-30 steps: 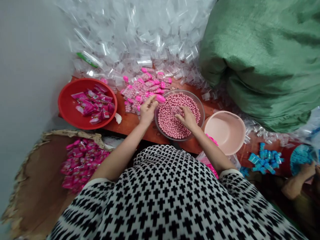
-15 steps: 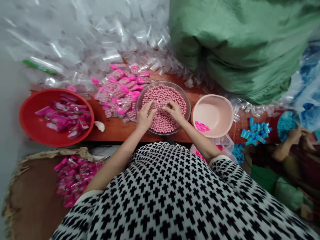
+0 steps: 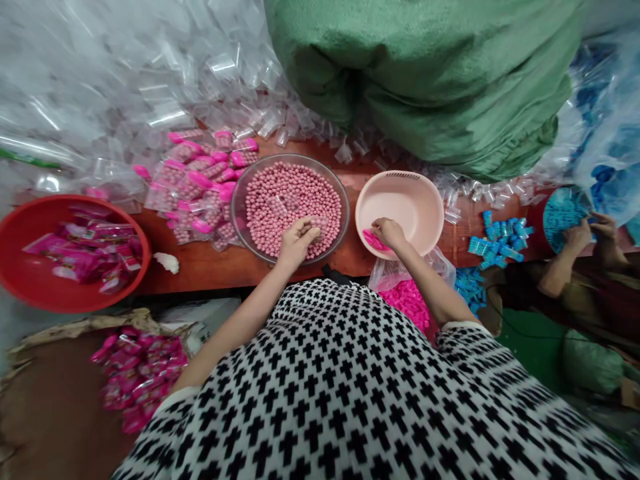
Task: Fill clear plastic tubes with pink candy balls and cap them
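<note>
A clear glass bowl point(image 3: 243, 190) full of small pink balls point(image 3: 280, 193) stands on the red-brown table. My left hand point(image 3: 296, 241) rests at the bowl's near rim, fingers curled on a small clear tube filled with pink balls. My right hand point(image 3: 389, 232) reaches into the pale pink basin point(image 3: 415, 190) to the right, fingers pinched over the bright pink caps point(image 3: 373, 240) lying in it. Filled clear packets with pink caps point(image 3: 200, 180) are piled left of the bowl.
A red bowl point(image 3: 30, 293) of pink wrappers sits at left. Empty clear tubes point(image 3: 125, 87) heap up behind. A big green sack point(image 3: 425, 80) fills the back right. A bag of pink caps point(image 3: 407, 300) hangs at the table edge. Another person's hands point(image 3: 590, 233) work with blue pieces point(image 3: 500, 240).
My right hand left the bowl of pink balls and moved right into the pale pink basin. My left hand stayed at the bowl's near rim. The view swung to the right.
</note>
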Demonstrator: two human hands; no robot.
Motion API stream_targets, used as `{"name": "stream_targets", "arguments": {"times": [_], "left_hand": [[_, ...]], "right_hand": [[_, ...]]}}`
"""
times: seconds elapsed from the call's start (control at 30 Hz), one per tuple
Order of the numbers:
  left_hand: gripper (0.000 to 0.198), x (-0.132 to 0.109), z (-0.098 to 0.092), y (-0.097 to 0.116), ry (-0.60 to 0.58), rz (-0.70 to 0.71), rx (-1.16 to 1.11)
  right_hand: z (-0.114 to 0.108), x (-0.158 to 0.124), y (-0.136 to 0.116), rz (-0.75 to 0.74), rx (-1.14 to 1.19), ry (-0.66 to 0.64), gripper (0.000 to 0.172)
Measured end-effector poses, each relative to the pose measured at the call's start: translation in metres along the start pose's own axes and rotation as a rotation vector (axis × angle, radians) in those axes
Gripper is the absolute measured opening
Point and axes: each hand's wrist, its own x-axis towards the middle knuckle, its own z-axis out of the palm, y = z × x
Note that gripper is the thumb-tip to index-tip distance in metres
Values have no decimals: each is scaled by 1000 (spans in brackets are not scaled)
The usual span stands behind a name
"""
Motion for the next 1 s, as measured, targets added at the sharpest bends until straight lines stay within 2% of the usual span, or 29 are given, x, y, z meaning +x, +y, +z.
{"name": "stream_targets", "arguments": {"times": [0.07,0.13,0.23,0.37,0.47,0.57,0.77,0.9,1.0], "left_hand": [[50,0,6,1,-2,-2,2],[49,0,8,2,21,-3,3],[48,1,9,3,77,-10,3],[51,3,9,4,102,-35,-17],[50,5,9,4,76,-41,-7],[48,7,8,4,63,-48,4],[51,9,4,-1,47,-65,-22],[50,8,1,-3,64,-63,-32],[48,7,3,2,25,-56,-54]], "right_hand": [[8,5,4,-25,-119,-89,27],[16,9,1,-55,-159,-89,29],[21,17,2,-7,-92,13,29],[14,35,23,150,99,132,36],[7,44,41,122,181,187,37],[3,42,46,102,282,253,36],[7,33,15,242,176,198,34],[11,33,-3,229,96,200,32],[2,29,-6,246,190,244,27]]}}
